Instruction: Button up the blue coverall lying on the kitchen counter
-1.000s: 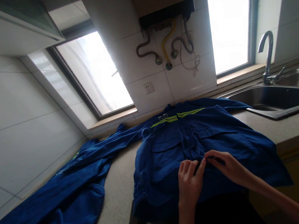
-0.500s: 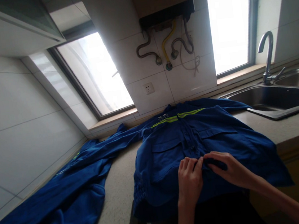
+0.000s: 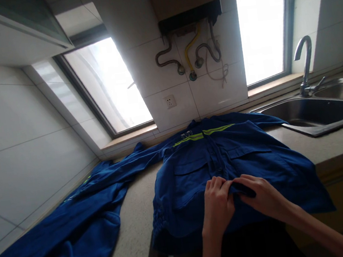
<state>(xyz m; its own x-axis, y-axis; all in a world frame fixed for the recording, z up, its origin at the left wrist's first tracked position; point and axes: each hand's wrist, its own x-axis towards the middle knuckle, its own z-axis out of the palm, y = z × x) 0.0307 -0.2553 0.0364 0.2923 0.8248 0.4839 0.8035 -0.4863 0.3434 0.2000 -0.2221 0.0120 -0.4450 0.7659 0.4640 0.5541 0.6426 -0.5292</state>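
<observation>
kitchen counter (image 3: 133, 220), sink (image 3: 314, 117) at two o'clock: left hand (image 3: 218, 208) and right hand (image 3: 263, 196) pinch a blue jacket's (image 3: 190, 176) front edges together, lining up its closure.

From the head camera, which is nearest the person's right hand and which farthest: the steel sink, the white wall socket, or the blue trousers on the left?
From the right hand:
1. Stainless steel sink, to the right, nearest.
2. White wall socket, on the tiled wall behind.
3. Blue work trousers, far left on the counter.
</observation>
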